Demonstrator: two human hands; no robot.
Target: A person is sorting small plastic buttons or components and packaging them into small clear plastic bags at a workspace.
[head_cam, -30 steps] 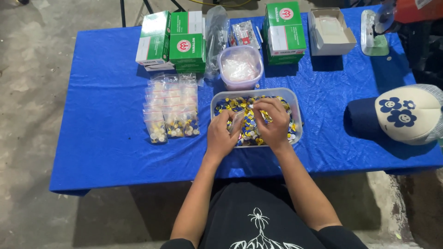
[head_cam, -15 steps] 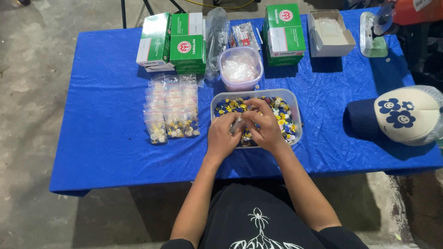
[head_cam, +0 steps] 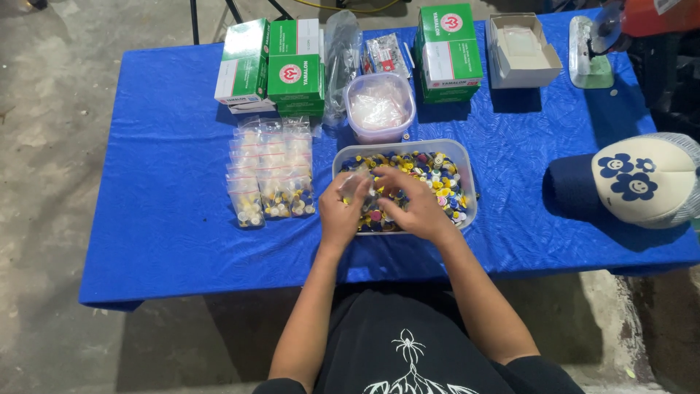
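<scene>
Both hands, left (head_cam: 341,211) and right (head_cam: 415,206), pinch a small clear bag (head_cam: 355,187) over the button tub (head_cam: 467,164).

Green-and-white boxes (head_cam: 271,66) stacked far left, another stack (head_cam: 446,51) centre-right, open white box (head_cam: 521,52) beside it

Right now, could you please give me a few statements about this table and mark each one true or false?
1. Both hands, left and right, are over the tub of small coloured pieces. True.
2. The tablecloth is red. False: it is blue.
3. Filled clear bags lie left of the tub. True.
4. The cap sits on the green boxes. False: it lies on the table's right end, away from them.
5. The left hand holds a small clear bag. True.
</scene>
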